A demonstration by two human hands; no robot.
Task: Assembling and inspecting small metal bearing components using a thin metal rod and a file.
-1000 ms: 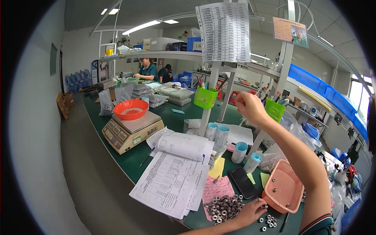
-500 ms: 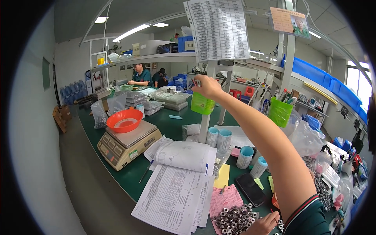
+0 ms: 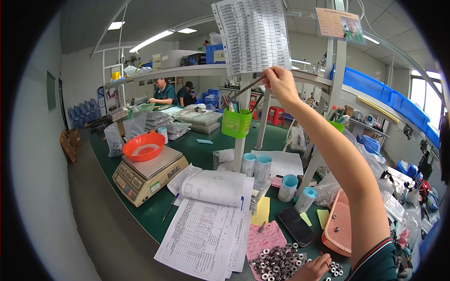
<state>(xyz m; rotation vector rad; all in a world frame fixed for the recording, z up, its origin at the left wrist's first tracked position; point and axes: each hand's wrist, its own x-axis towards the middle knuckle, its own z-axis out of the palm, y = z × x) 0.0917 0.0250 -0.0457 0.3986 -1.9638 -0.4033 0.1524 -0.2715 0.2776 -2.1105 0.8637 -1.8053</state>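
Observation:
My right hand (image 3: pixel 280 85) is raised high and closed on slim, dark metal tweezers (image 3: pixel 248 88), their tapered end slanting down over a green mesh cup (image 3: pixel 236 123). Pens and other thin tools stand in that cup, which is fixed to a white post. Low at the bottom edge, my left hand (image 3: pixel 315 269) is closed, with a thin red stick (image 3: pixel 322 254) showing at its fingers. It rests beside a heap of small metal rings (image 3: pixel 276 262), partly on a pink cloth (image 3: pixel 267 238). A few more rings (image 3: pixel 335 269) lie to its right.
Printed sheets (image 3: pixel 199 234) and a scale (image 3: pixel 147 175) bearing an orange bowl (image 3: pixel 143 146) are at left. Blue-rimmed cups (image 3: pixel 288 188), a black pouch (image 3: pixel 295 226) and a pink-orange basket (image 3: pixel 338 225) stand nearby. A shelf (image 3: pixel 187 70) crosses above; two people work farther back.
My right hand has risen from the green cup toward the right, drawing the tweezers out. My left hand stays low by the rings. The view has shifted slightly, showing more of the basket.

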